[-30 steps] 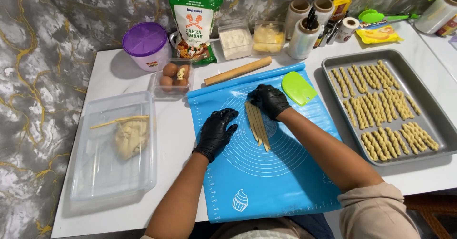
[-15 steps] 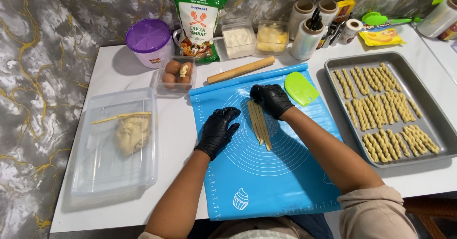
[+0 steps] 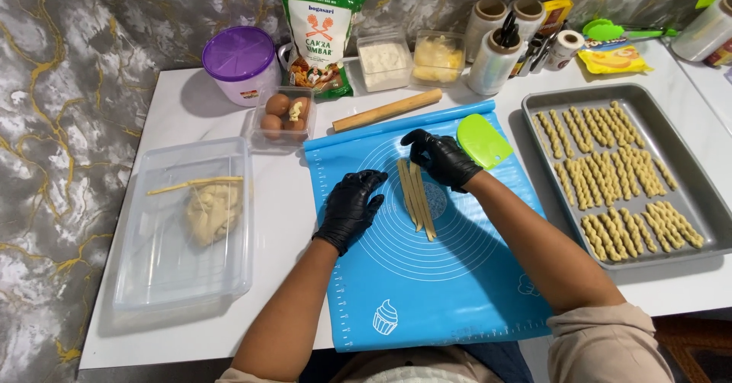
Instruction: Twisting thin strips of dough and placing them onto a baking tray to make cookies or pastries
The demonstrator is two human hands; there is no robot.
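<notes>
Both my hands wear black gloves over a blue silicone baking mat (image 3: 457, 291). A few thin dough strips (image 3: 416, 198) lie side by side near the mat's middle. My right hand (image 3: 441, 157) pinches the far ends of the strips with its fingertips. My left hand (image 3: 352, 208) rests flat on the mat just left of the strips, fingers spread, holding nothing. A green plastic scraper (image 3: 483, 141) lies on the mat beside my right hand.
A metal tray (image 3: 698, 171) with several twisted dough sticks stands at the right. A clear plastic tub (image 3: 152, 276) with a dough lump (image 3: 213, 211) is at the left. Behind the mat: rolling pin (image 3: 387, 109), eggs box (image 3: 284, 114), purple-lidded tub (image 3: 240, 63), flour bag (image 3: 320, 28), small containers.
My right hand stays at the strips' far ends, and my left hand stays beside them; the view has shifted slightly.
</notes>
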